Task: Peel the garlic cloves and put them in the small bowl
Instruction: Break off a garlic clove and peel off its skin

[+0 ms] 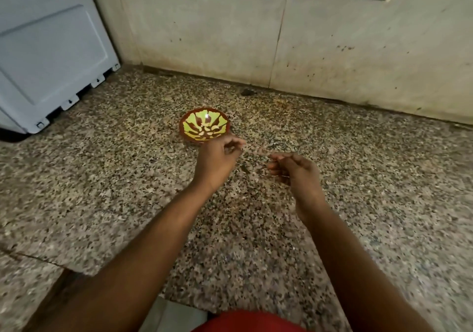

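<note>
Hovering just above the speckled stone surface, both hands sit close together near the small bowl, prob. so each peeled clove has only a short trip. Left hand is right beside the bowl's near rim, fingers loosely curled, thumb and forefinger drawn tog.; whether it pinches anything I can't tell, too blurred. Right hand is a bit apart from it, fingers curled inward, fingertips toward the left hand; what, if anything, it holds is hidden.

Bowl is brown-rimmed w/ green-yellow pattern, sits mid-surface, well clear of the wall and the white appliance at far left. Several pale peeled garlic cloves lie in its centre, so the task looks well along.

No unpeeled cloves visible on the surface; pale flecks betw. the hands could be skin, not sure. Red clothing shows at bottom edge.
</note>
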